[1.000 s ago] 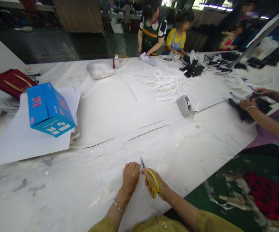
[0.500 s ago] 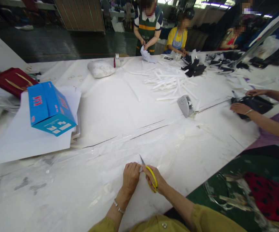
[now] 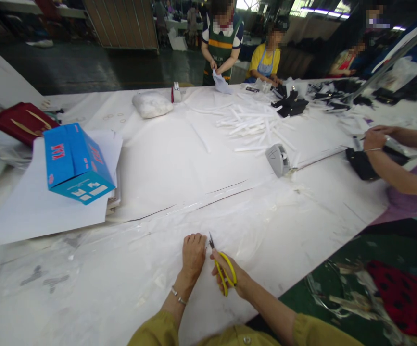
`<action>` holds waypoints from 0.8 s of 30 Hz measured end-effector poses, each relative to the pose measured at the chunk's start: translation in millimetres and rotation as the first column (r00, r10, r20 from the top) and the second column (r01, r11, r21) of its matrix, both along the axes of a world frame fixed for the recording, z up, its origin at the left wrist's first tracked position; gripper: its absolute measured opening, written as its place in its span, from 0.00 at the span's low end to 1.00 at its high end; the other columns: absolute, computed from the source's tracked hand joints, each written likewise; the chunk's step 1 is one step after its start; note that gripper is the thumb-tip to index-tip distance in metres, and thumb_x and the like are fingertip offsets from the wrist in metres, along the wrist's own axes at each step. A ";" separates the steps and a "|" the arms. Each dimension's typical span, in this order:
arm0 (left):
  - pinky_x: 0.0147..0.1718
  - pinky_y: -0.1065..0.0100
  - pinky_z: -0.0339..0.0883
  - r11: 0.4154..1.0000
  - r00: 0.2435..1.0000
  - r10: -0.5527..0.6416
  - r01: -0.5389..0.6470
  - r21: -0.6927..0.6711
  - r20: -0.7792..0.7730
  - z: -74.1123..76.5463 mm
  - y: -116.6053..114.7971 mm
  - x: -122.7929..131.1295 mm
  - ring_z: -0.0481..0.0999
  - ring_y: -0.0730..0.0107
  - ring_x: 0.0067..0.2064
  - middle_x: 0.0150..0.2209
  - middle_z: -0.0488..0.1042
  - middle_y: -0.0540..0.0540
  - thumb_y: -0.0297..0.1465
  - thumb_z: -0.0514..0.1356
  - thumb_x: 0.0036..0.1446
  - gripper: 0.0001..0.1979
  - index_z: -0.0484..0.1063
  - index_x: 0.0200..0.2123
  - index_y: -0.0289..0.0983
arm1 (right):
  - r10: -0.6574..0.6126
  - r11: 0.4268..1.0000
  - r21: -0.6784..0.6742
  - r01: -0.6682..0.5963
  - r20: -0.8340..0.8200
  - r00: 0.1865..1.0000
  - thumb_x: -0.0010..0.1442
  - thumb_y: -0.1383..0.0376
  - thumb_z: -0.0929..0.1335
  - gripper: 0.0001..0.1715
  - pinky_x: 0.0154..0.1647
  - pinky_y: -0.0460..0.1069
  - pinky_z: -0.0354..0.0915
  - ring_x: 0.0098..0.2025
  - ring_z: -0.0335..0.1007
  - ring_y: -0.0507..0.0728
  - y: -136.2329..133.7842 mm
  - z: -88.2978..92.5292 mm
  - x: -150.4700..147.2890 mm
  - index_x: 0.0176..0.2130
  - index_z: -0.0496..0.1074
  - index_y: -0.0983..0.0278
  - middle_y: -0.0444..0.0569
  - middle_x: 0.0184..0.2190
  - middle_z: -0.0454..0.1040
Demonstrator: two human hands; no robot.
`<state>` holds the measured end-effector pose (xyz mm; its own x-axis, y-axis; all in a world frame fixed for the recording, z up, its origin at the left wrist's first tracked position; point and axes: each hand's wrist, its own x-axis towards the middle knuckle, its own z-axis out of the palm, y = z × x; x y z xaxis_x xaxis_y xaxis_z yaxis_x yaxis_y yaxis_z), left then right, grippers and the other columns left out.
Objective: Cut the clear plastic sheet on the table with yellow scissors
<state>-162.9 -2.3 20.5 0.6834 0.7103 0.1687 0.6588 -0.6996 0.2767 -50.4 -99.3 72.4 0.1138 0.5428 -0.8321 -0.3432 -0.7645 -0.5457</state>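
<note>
Your right hand [image 3: 241, 278] is closed around the yellow handles of a pair of scissors [image 3: 226, 258]. The handle loops stand apart, and the blades point away from you, just beside the fingertips of your left hand [image 3: 194, 253]. Your left hand is low at the bench [image 3: 157, 178], back uppermost, fingers bent; whether it grips anything cannot be told, since its underside is hidden.

Clear film [image 3: 255, 226] lies spread and wrinkled around and ahead of both your hands. As to progress: the scissors are in your grip, near the film. No cut edge or detached piece can be made out at your fingers, so how much is done and how much is left cannot be established.

Farther out, ahead and to your right, a grey tape dispenser [image 3: 279, 160] sits near a loose heap of white strips [image 3: 244, 122]. To your left, a blue box [image 3: 78, 163] rests on a stack of white sheets [image 3: 49, 211], with a dark red bag [image 3: 22, 122] behind it. A stuffed pale bag [image 3: 152, 105] lies toward the far edge.

At the right, a co-worker's hands [image 3: 374, 139] are over a black item [image 3: 361, 163]. Other people are at the far side.
</note>
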 end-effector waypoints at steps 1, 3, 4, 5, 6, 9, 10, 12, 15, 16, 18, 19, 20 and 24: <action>0.41 0.59 0.63 1.000 1.000 -0.002 0.002 -0.003 0.005 -0.6 -0.2 -0.4 0.71 0.60 0.38 0.34 0.74 0.49 0.24 0.58 0.56 0.07 0.70 0.38 0.40 | -0.004 1.000 -0.024 0.004 -0.012 1.000 0.55 0.38 0.63 0.34 0.17 0.44 0.61 0.19 0.63 0.48 0.4 2.7 -0.2 0.46 0.64 0.62 0.43 0.27 0.70; 0.40 0.60 0.63 1.000 1.000 -0.001 0.001 -0.009 0.017 -2.0 -0.9 -1.5 0.71 0.61 0.37 0.33 0.73 0.49 0.23 0.57 0.56 0.08 0.70 0.37 0.40 | -0.013 0.999 -0.053 0.012 -0.019 1.000 0.54 0.38 0.64 0.34 0.20 0.45 0.64 0.21 0.64 0.48 2.1 6.1 -0.5 0.46 0.65 0.62 0.44 0.28 0.70; 0.40 0.60 0.63 1.000 1.000 0.002 -0.002 -0.011 0.025 -2.7 -1.2 -2.1 0.71 0.61 0.37 0.32 0.73 0.49 0.22 0.57 0.56 0.08 0.70 0.37 0.40 | -0.014 0.998 -0.056 0.013 -0.018 1.000 0.54 0.38 0.64 0.34 0.20 0.45 0.64 0.22 0.64 0.48 3.4 6.5 -0.4 0.47 0.65 0.62 0.44 0.28 0.70; 0.40 0.60 0.62 1.000 0.999 0.006 -0.005 -0.011 0.032 -3.2 -1.6 -2.6 0.71 0.62 0.37 0.32 0.73 0.49 0.22 0.58 0.56 0.08 0.70 0.37 0.40 | -0.013 0.998 -0.056 0.013 -0.016 1.000 0.55 0.38 0.63 0.34 0.20 0.45 0.65 0.22 0.63 0.48 4.8 6.1 -0.2 0.47 0.65 0.62 0.44 0.28 0.70; 0.41 0.60 0.62 1.000 0.999 0.010 -0.009 -0.010 0.040 -3.6 -1.8 -3.1 0.71 0.62 0.37 0.32 0.73 0.50 0.23 0.58 0.56 0.07 0.70 0.37 0.40 | -0.013 0.998 -0.057 0.013 -0.011 1.000 0.55 0.38 0.63 0.34 0.20 0.45 0.65 0.22 0.63 0.48 6.2 4.8 0.1 0.47 0.65 0.62 0.45 0.28 0.70; 0.42 0.60 0.62 1.000 0.998 0.016 -0.016 -0.001 0.064 -3.8 -2.5 -3.9 0.71 0.62 0.37 0.32 0.73 0.50 0.24 0.59 0.56 0.07 0.70 0.37 0.41 | -0.008 0.998 -0.066 0.008 0.007 1.000 0.56 0.39 0.62 0.33 0.20 0.45 0.64 0.22 0.63 0.49 9.8 -1.6 1.2 0.47 0.64 0.61 0.45 0.29 0.70; 0.42 0.60 0.62 1.000 0.997 0.015 -0.015 0.002 0.071 -3.6 -2.8 -4.0 0.71 0.62 0.37 0.32 0.73 0.50 0.24 0.59 0.56 0.07 0.70 0.37 0.41 | -0.002 0.998 -0.066 0.003 0.011 1.000 0.56 0.39 0.62 0.33 0.19 0.45 0.64 0.22 0.63 0.49 10.8 -3.8 1.6 0.47 0.65 0.61 0.45 0.29 0.70; 0.42 0.61 0.62 1.000 0.997 0.011 -0.012 0.009 0.081 -3.0 -3.3 -4.1 0.71 0.63 0.37 0.32 0.74 0.51 0.25 0.60 0.56 0.07 0.70 0.38 0.41 | 0.008 0.998 -0.056 -0.007 0.013 1.000 0.56 0.39 0.63 0.34 0.18 0.45 0.64 0.21 0.63 0.49 12.3 -7.2 2.2 0.48 0.65 0.61 0.45 0.28 0.70; 0.42 0.60 0.62 1.000 0.996 0.009 -0.010 0.020 0.088 -2.2 -4.0 -4.2 0.71 0.62 0.36 0.31 0.73 0.50 0.25 0.60 0.56 0.06 0.69 0.37 0.41 | 0.003 0.999 -0.039 -0.003 0.008 1.000 0.55 0.38 0.63 0.34 0.17 0.44 0.63 0.21 0.62 0.49 14.4 -8.6 3.3 0.48 0.65 0.60 0.44 0.27 0.69; 0.42 0.60 0.62 1.000 0.996 0.009 -0.011 0.023 0.089 -2.1 -4.2 -4.2 0.71 0.62 0.36 0.31 0.73 0.50 0.25 0.59 0.57 0.05 0.69 0.36 0.41 | -0.001 0.999 -0.039 0.001 0.007 1.000 0.55 0.38 0.63 0.35 0.17 0.44 0.63 0.21 0.62 0.48 15.1 -8.2 3.8 0.48 0.65 0.60 0.44 0.27 0.69; 0.42 0.60 0.62 1.000 0.996 0.007 -0.010 0.028 0.092 -2.1 -4.8 -4.3 0.71 0.62 0.36 0.31 0.73 0.50 0.25 0.59 0.57 0.05 0.69 0.36 0.41 | -0.006 0.999 -0.044 0.007 0.011 1.000 0.54 0.38 0.63 0.35 0.16 0.44 0.63 0.20 0.61 0.48 16.2 -7.1 4.6 0.48 0.65 0.61 0.43 0.26 0.69; 0.42 0.60 0.62 1.000 0.996 0.005 -0.008 0.030 0.093 -2.2 -5.1 -4.3 0.71 0.63 0.36 0.31 0.73 0.50 0.25 0.59 0.57 0.05 0.69 0.35 0.40 | -0.005 0.999 -0.042 0.006 0.014 1.000 0.54 0.38 0.63 0.34 0.15 0.43 0.62 0.19 0.61 0.48 16.6 -6.6 4.8 0.47 0.65 0.61 0.43 0.26 0.69; 0.42 0.60 0.62 0.999 0.996 0.004 -0.007 0.033 0.094 -2.4 -5.4 -4.2 0.71 0.63 0.36 0.31 0.73 0.50 0.25 0.59 0.57 0.05 0.69 0.35 0.40 | -0.005 0.999 -0.035 0.006 0.017 1.000 0.55 0.38 0.63 0.34 0.13 0.43 0.60 0.18 0.60 0.48 17.0 -6.2 4.8 0.47 0.65 0.61 0.42 0.25 0.68; 0.43 0.61 0.62 0.999 0.995 -0.001 -0.003 0.041 0.097 -3.5 -6.4 -4.4 0.72 0.64 0.36 0.30 0.73 0.50 0.24 0.58 0.57 0.04 0.69 0.34 0.40 | -0.029 1.000 0.007 0.029 0.026 0.999 0.53 0.38 0.64 0.34 0.09 0.40 0.52 0.15 0.55 0.46 18.5 -6.0 2.0 0.45 0.66 0.61 0.37 0.19 0.63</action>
